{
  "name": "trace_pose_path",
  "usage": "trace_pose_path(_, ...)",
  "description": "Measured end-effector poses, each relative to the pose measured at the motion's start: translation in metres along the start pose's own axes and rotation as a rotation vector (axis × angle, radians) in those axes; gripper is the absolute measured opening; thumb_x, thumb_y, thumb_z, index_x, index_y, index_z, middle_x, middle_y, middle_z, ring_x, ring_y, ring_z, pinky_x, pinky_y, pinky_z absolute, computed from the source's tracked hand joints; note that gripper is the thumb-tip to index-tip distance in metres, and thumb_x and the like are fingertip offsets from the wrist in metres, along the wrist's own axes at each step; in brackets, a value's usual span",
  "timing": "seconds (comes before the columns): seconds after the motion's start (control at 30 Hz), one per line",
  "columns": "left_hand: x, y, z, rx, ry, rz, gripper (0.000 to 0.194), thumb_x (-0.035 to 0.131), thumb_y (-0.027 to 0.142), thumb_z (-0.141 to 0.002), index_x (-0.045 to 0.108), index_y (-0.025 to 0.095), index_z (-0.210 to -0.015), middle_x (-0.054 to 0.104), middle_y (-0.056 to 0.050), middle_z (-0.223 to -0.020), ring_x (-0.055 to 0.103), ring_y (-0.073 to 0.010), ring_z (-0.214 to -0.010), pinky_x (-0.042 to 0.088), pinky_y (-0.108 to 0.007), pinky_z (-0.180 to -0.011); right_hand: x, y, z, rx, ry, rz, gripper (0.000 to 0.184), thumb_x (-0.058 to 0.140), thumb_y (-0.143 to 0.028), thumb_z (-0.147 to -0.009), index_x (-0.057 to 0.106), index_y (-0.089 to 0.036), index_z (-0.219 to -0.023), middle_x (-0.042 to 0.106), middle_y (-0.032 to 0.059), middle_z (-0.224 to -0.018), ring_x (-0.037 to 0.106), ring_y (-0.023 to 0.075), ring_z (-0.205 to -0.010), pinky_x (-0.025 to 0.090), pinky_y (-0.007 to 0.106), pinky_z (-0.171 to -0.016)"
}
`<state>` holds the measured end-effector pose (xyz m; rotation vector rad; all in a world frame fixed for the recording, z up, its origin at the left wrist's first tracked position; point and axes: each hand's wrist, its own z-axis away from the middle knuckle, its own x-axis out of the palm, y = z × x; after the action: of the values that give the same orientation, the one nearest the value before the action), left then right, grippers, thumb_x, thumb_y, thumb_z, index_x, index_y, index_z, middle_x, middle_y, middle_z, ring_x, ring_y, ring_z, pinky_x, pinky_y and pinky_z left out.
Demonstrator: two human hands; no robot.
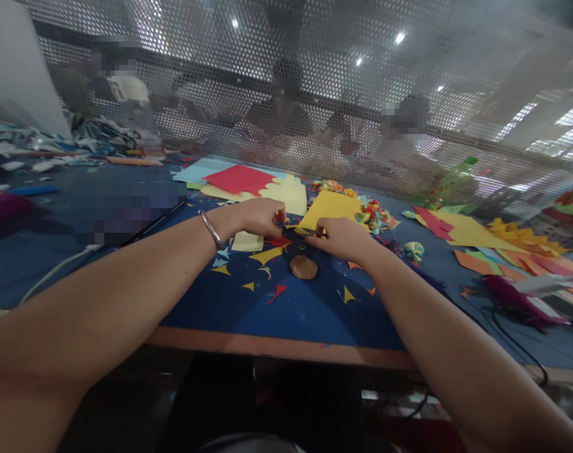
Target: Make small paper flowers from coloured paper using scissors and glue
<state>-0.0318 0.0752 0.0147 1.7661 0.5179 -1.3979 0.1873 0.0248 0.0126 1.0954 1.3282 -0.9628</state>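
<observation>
Holding our left hand (264, 218) and right hand (339, 238) near each other over the blue counter (286, 321), we curl the right fingers around a thin dark tool (310, 232). We cannot tell if the left fingers pinch the red paper scrap (280, 241) right by them. Maybe both hands are close so they can share one small spot. The yellow sheet (334, 209) lies just behind the right hand, perhaps to be easy to reach. We can't tell what the green-capped bottle (453, 182) holds.

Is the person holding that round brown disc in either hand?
No, the round brown disc lies on the blue tabletop, apart from both the left hand and the right hand.
</observation>
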Motion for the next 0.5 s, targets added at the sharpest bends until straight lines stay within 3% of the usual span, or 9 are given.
trace_pose_path(0.13,-0.001,0.016,0.006,0.084,0.087,-0.07,0.029,0.063,0.028,-0.07,0.069,0.017,-0.097,0.069,-0.009,-0.095,0.06,-0.0213,-0.081,0.036,-0.027,-0.063,-0.001,0.0,0.0,0.029,-0.014,-0.006,0.043,0.053,-0.058,-0.084,0.068,-0.02,-0.098,0.072,0.013,-0.093,0.065,0.0271,-0.083,0.035,0.031,-0.057)
trace_pose_path(0.23,0.006,0.042,0.015,0.221,-0.019,-0.043,0.029,0.064,0.038,-0.075,0.069,0.015,-0.092,0.069,-0.009,-0.088,0.059,-0.0201,-0.074,0.036,-0.028,-0.061,-0.001,-0.001,0.0,0.019,-0.032,0.017,0.04,0.053,-0.054,-0.084,0.068,-0.02,-0.099,0.072,0.0132,-0.097,0.065,0.027,-0.085,0.036,0.03,-0.058)
trace_pose_path(0.3,0.012,0.056,0.021,0.301,-0.135,-0.032,0.043,0.064,0.051,-0.076,0.068,0.015,-0.098,0.07,-0.009,-0.089,0.059,-0.0199,-0.073,0.036,-0.028,-0.059,-0.001,-0.001,0.0,0.012,-0.035,0.037,0.034,0.054,-0.047,-0.084,0.067,-0.02,-0.1,0.072,0.0127,-0.099,0.066,0.0261,-0.086,0.037,0.029,-0.059)
trace_pose_path(0.33,0.014,0.061,0.024,0.297,-0.137,-0.029,0.049,0.066,0.055,-0.073,0.067,0.015,-0.103,0.07,-0.01,-0.096,0.06,-0.021,-0.078,0.037,-0.028,-0.06,-0.001,0.0,-0.001,0.012,-0.036,0.042,0.031,0.055,-0.044,-0.084,0.067,-0.02,-0.101,0.072,0.0124,-0.099,0.066,0.0256,-0.086,0.037,0.029,-0.06)
trace_pose_path(0.5,0.015,0.066,0.028,0.292,-0.179,-0.043,0.047,0.07,0.048,-0.07,0.066,0.015,-0.103,0.07,-0.009,-0.098,0.061,-0.0198,-0.08,0.04,-0.026,-0.064,0.0,0.001,-0.001,0.019,-0.041,0.043,0.03,0.054,-0.043,-0.085,0.066,-0.02,-0.102,0.072,0.0113,-0.098,0.066,0.0255,-0.086,0.039,0.028,-0.061)
